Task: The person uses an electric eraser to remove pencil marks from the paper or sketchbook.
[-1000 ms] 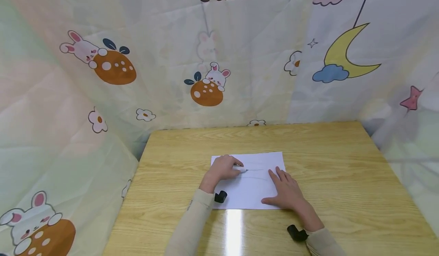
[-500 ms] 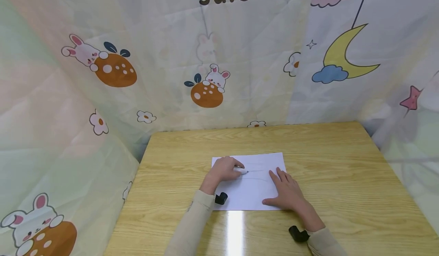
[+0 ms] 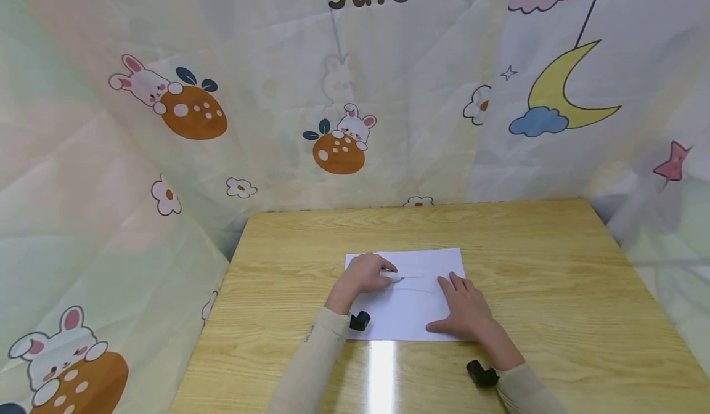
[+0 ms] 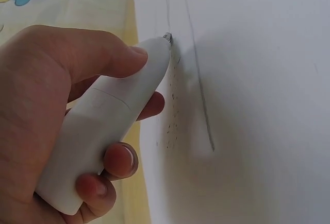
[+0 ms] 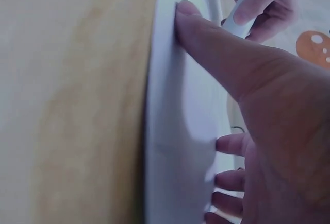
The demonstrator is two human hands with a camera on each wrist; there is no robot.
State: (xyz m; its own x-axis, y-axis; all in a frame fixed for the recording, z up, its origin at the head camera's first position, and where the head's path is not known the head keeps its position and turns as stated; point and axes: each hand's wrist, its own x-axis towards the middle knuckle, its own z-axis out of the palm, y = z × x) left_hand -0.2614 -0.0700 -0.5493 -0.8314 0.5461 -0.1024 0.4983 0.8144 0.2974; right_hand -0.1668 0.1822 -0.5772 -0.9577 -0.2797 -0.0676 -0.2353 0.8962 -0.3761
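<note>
My left hand (image 3: 365,273) grips a white electric eraser (image 4: 85,141), the thumb along its top and the fingers curled beneath. Its small greyish tip meets a pencil line on the white paper (image 3: 399,318), and dark crumbs (image 4: 172,116) lie near it. A second pencil line (image 4: 201,87) runs alongside. At the sheet's right side, my right hand (image 3: 466,309) rests with fingers spread and thumb out, pressing the paper. The right wrist view shows that thumb close to the paper's near edge.
The paper lies on a wooden table (image 3: 543,278) with a bright reflection (image 3: 381,371) at the front. A printed cloth (image 3: 266,93) hangs behind and at the sides. A black wrist-worn piece (image 3: 481,374) sits at the right wrist, another black piece (image 3: 360,321) at the left.
The head view has shifted slightly. Both hands keep nearly the same places on the paper, and the left still holds the electric eraser at the line.
</note>
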